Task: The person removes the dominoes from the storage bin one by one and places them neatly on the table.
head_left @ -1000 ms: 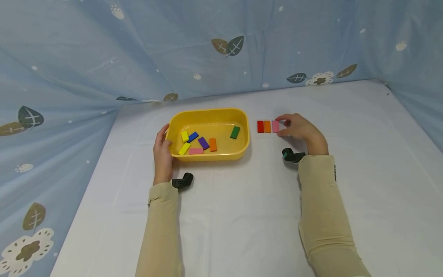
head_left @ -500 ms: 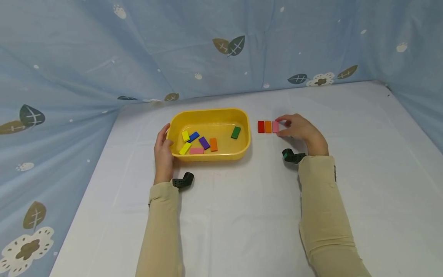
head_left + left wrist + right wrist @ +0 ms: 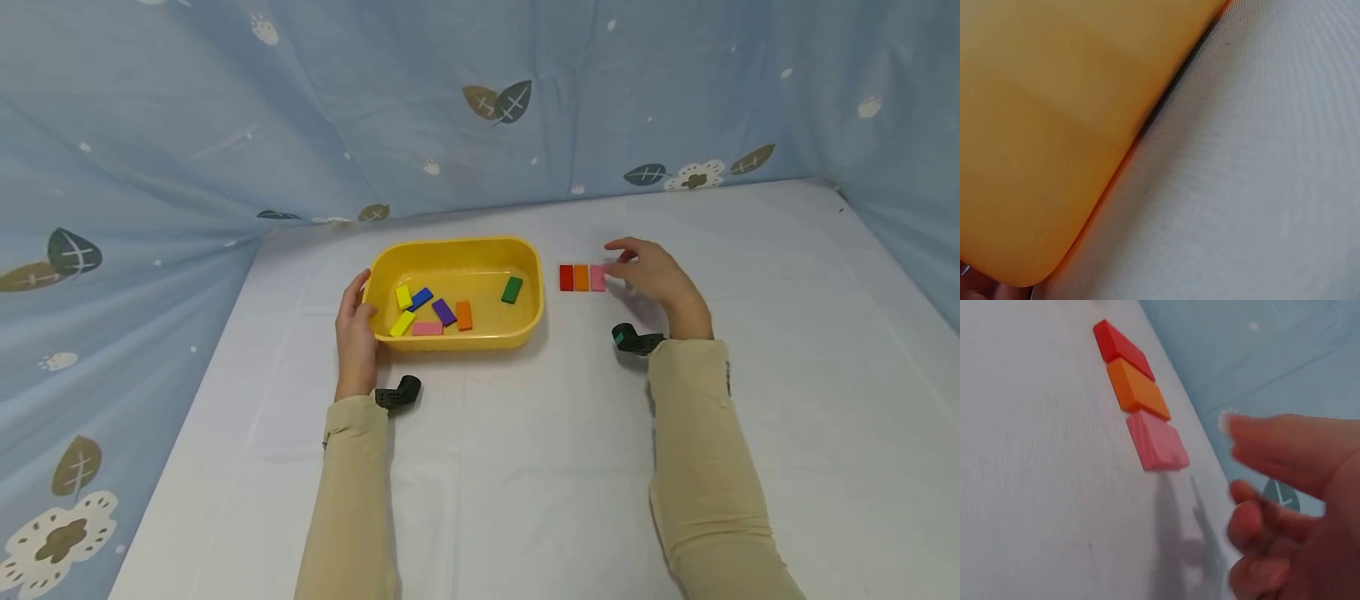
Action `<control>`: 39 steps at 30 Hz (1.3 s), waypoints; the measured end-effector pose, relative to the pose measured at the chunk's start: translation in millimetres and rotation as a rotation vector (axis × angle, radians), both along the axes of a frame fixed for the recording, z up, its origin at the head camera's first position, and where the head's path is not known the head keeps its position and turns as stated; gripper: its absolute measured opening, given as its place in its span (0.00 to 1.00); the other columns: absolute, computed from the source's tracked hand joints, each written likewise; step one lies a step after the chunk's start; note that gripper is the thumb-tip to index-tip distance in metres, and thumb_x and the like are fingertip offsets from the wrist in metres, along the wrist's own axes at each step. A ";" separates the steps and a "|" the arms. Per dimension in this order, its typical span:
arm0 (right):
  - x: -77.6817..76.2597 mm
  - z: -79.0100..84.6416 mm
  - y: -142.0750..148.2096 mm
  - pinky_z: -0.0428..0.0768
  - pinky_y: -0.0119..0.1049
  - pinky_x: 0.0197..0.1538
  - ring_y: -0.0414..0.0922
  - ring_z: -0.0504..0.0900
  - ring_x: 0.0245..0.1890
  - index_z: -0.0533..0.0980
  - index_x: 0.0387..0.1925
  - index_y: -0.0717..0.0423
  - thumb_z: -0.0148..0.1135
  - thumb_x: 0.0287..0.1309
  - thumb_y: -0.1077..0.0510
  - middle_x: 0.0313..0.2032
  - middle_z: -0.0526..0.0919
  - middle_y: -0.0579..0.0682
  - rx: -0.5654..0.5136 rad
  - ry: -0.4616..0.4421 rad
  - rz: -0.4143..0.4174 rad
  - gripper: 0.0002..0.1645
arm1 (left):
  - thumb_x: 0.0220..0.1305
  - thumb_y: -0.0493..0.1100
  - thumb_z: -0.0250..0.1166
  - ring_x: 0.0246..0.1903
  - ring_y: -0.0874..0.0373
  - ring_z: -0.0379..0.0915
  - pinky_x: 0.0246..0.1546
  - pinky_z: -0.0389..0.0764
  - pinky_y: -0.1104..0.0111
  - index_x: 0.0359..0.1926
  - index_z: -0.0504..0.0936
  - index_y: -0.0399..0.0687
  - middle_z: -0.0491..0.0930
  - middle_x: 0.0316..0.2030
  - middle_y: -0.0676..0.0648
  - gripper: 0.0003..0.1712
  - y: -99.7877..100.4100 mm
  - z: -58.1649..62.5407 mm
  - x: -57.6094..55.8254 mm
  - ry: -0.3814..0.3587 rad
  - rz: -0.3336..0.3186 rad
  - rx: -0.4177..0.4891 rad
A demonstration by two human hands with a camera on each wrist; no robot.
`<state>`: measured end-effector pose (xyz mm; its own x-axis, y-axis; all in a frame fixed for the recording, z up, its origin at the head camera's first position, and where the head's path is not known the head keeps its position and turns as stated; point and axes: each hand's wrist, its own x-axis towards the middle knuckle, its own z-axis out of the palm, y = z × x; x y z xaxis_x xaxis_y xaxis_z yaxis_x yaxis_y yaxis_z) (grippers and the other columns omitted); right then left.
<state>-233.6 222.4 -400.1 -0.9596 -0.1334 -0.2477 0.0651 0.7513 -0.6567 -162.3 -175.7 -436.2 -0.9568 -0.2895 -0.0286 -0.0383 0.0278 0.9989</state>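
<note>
A yellow plastic tub (image 3: 453, 342) stands on the white cloth in the head view. My left hand (image 3: 356, 337) holds its left end, thumb near the rim and fingers along the outside. Three small blocks lie in a row to the tub's right: red (image 3: 566, 277), orange (image 3: 581, 277) and pink (image 3: 597, 277). Beside the pink block is my right hand (image 3: 656, 271). In the right wrist view the right hand (image 3: 1297, 506) is apart from the blocks, fingers loosely bent and nothing between them. The left wrist view shows mostly the tub's outer wall (image 3: 1054, 125).
Inside the tub lie several more blocks: a green one (image 3: 512, 290) to the right, an orange one (image 3: 464, 316), a purple one (image 3: 444, 312), a pink one (image 3: 427, 329), a blue one (image 3: 421, 299) and yellow ones (image 3: 402, 323). A blue patterned curtain (image 3: 420, 108) hangs behind the table.
My right hand has let go of the pink block and lifted slightly away from it. The pink block stays at the row's right end. My left hand keeps its place on the tub.
</note>
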 end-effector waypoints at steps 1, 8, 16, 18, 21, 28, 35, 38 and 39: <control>0.0 0.5 -0.9 0.70 0.45 0.43 0.53 0.69 0.40 0.62 0.61 0.51 0.49 0.60 0.49 0.49 0.67 0.57 -0.023 0.029 -0.022 0.28 | 0.62 0.37 0.39 0.58 0.60 0.57 0.58 0.61 0.66 0.60 0.64 0.70 0.58 0.61 0.59 0.29 0.0 -0.3 0.1 0.000 -0.001 0.001; -0.5 5.8 -23.0 0.75 0.47 0.40 0.49 0.75 0.37 0.68 0.56 0.48 0.46 0.62 0.48 0.44 0.73 0.52 -0.146 0.206 -0.089 0.22 | 0.61 0.37 0.39 0.58 0.60 0.57 0.58 0.61 0.66 0.59 0.64 0.70 0.59 0.61 0.59 0.29 -1.6 -1.5 0.4 0.005 -0.004 0.003; 1.8 13.5 -61.5 0.77 0.39 0.45 0.47 0.78 0.36 0.71 0.53 0.53 0.48 0.62 0.54 0.41 0.76 0.55 -0.374 0.250 0.011 0.19 | 0.61 0.37 0.39 0.57 0.60 0.58 0.58 0.62 0.66 0.60 0.64 0.69 0.59 0.61 0.58 0.29 -1.5 -1.6 -0.3 0.006 -0.001 0.011; 2.3 13.3 -69.6 0.76 0.38 0.46 0.46 0.78 0.36 0.71 0.52 0.52 0.49 0.62 0.53 0.40 0.77 0.53 -0.381 0.239 0.031 0.18 | 0.61 0.37 0.39 0.57 0.60 0.59 0.57 0.62 0.66 0.60 0.64 0.69 0.60 0.61 0.57 0.29 -1.4 -2.1 0.6 0.002 0.004 0.016; 5.0 14.4 -80.3 0.76 0.39 0.45 0.44 0.78 0.35 0.72 0.51 0.49 0.50 0.61 0.52 0.38 0.77 0.50 -0.386 0.243 0.058 0.17 | 0.61 0.37 0.39 0.56 0.59 0.59 0.57 0.63 0.65 0.60 0.65 0.69 0.60 0.60 0.57 0.29 -1.7 -2.8 1.3 0.003 0.006 0.016; 10.3 16.5 -104.6 0.76 0.32 0.37 0.38 0.76 0.35 0.71 0.52 0.44 0.52 0.60 0.53 0.37 0.77 0.44 -0.320 0.315 0.156 0.18 | 0.60 0.37 0.38 0.56 0.58 0.59 0.57 0.63 0.64 0.60 0.64 0.69 0.61 0.60 0.57 0.30 -2.8 -2.0 1.6 -0.006 0.005 -0.006; 14.4 23.3 -123.8 0.73 0.35 0.43 0.43 0.71 0.36 0.71 0.54 0.50 0.51 0.60 0.55 0.39 0.75 0.46 0.018 0.368 0.267 0.19 | 0.61 0.37 0.38 0.55 0.58 0.60 0.57 0.63 0.65 0.59 0.65 0.69 0.61 0.59 0.56 0.29 -2.4 -1.3 1.0 0.002 0.001 0.008; 16.4 22.7 -129.1 0.72 0.36 0.42 0.45 0.69 0.36 0.73 0.52 0.51 0.51 0.60 0.55 0.40 0.77 0.47 0.182 0.398 0.273 0.18 | 0.61 0.37 0.38 0.55 0.58 0.60 0.56 0.63 0.65 0.59 0.65 0.69 0.62 0.59 0.56 0.29 -1.7 -1.6 0.6 0.006 0.001 0.012; 17.4 22.0 -130.5 0.72 0.37 0.43 0.45 0.70 0.37 0.74 0.51 0.52 0.51 0.59 0.55 0.41 0.77 0.47 0.221 0.407 0.272 0.18 | 0.61 0.37 0.38 0.55 0.58 0.60 0.56 0.64 0.65 0.59 0.65 0.69 0.62 0.59 0.56 0.29 -1.6 -1.7 0.6 0.006 0.002 0.013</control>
<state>-216.2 91.8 -378.1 -0.9221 -0.3772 0.0870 -0.3779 0.8287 -0.4129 -161.7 -177.3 -437.9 -0.9565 -0.2906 -0.0264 -0.0321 0.0148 0.9994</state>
